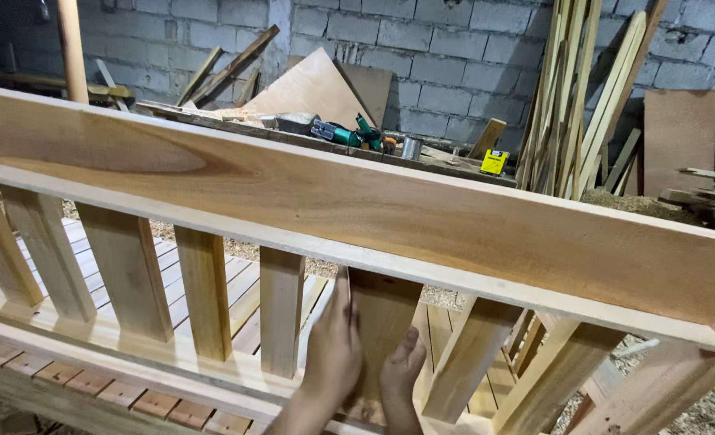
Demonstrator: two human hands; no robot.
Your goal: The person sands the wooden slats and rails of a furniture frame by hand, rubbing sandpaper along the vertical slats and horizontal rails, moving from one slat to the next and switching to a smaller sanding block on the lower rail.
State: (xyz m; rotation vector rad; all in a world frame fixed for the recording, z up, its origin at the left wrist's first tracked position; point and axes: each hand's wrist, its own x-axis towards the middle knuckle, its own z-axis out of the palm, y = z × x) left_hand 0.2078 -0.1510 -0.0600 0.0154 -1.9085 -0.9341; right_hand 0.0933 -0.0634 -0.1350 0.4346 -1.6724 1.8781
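Note:
A wooden bench back frame stands in front of me, with a wide top board (357, 193) running from upper left to lower right. Under it stand several upright slats (204, 290). Both hands grip one slat (383, 310) near the middle of the frame. My left hand (332, 354) lies flat against its left edge. My right hand (402, 370) holds its lower right part, thumb up on the face. The slat's bottom end is hidden behind my hands.
Slatted bench seat (236, 294) lies behind the uprights. A workbench (422, 157) at the back carries a green power tool (337, 133), a tin and a yellow box (494, 161). Timber strips (575, 97) lean on the block wall. Sawdust covers the floor.

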